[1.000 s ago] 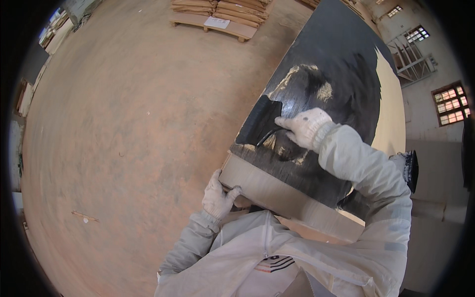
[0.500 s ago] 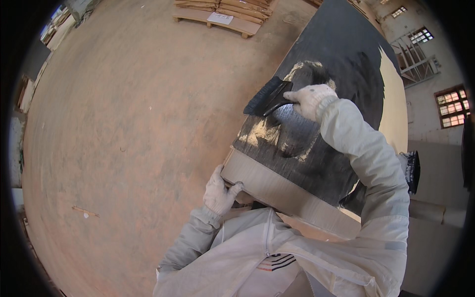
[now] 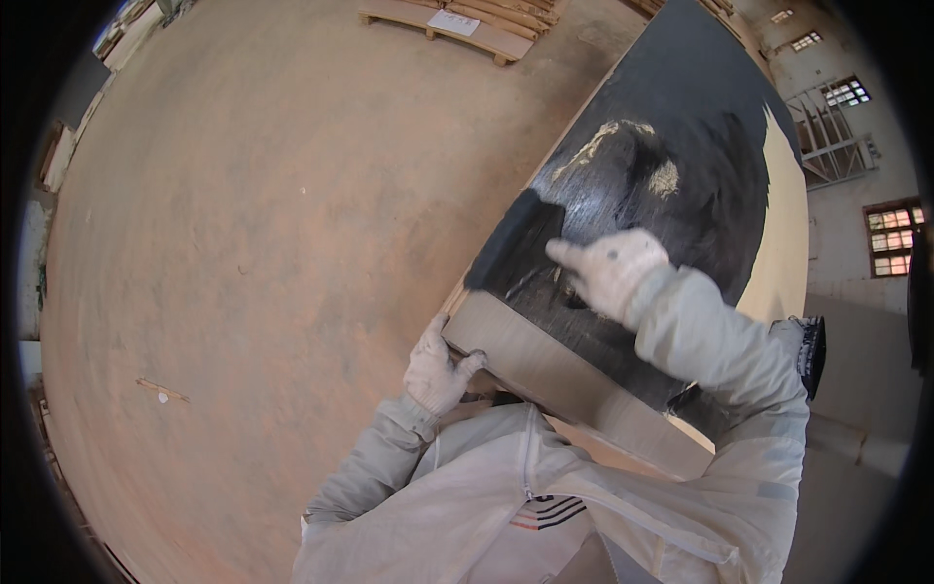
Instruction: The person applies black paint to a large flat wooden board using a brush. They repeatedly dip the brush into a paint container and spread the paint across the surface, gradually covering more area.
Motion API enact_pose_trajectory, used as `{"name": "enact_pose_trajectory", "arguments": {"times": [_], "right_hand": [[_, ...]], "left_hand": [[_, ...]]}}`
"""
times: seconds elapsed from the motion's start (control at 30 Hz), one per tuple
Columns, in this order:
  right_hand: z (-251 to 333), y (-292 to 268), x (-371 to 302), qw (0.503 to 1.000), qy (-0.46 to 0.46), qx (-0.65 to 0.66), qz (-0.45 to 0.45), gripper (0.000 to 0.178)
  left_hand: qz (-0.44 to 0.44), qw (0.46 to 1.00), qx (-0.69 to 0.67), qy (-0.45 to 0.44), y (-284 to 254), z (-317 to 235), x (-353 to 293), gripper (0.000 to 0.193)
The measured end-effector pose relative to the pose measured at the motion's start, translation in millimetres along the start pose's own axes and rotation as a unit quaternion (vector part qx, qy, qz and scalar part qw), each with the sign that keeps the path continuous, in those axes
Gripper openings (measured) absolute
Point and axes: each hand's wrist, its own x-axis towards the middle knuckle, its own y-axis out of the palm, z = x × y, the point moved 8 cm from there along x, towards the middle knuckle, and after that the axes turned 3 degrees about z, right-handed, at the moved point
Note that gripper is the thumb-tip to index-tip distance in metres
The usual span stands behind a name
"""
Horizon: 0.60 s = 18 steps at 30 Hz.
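My right hand (image 3: 613, 271), in a white glove, is closed around the handle of a wide black brush (image 3: 518, 243), its index finger stretched along it. The bristles lie along the left edge of a board stack (image 3: 545, 343). Wet black coating covers most of the top board (image 3: 671, 127), with pale patches showing near its middle and a broad uncoated strip along its right side. At the near left corner my left hand (image 3: 438, 370), also gloved, grips the stack's edge, thumb apart from the fingers; its fingers are partly hidden.
A second dark brush-like thing (image 3: 812, 357) sits beyond my right elbow. Brown sheets lie on a wooden pallet (image 3: 457, 31) at the far side. A metal frame (image 3: 832, 136) leans by the right wall, and a small wood strip (image 3: 161, 390) lies on the floor at left.
My right hand has drawn the brush toward me along the board's left side. Black now covers much of the pale patch near the close left corner. My left hand keeps its grip.
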Motion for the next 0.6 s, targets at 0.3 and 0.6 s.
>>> {"name": "enact_pose_trajectory", "arguments": {"times": [0.3,0.6], "right_hand": [[-38,19,-22,0.999,0.023,-0.01,-0.029,0.043],[-40,15,-15,0.997,0.014,0.001,-0.082,0.044]], "left_hand": [[-0.013,1.0,0.004,0.021,-5,-9,0,0.095],[0.004,1.0,-0.027,-0.011,-3,-5,-2,0.094]]}}
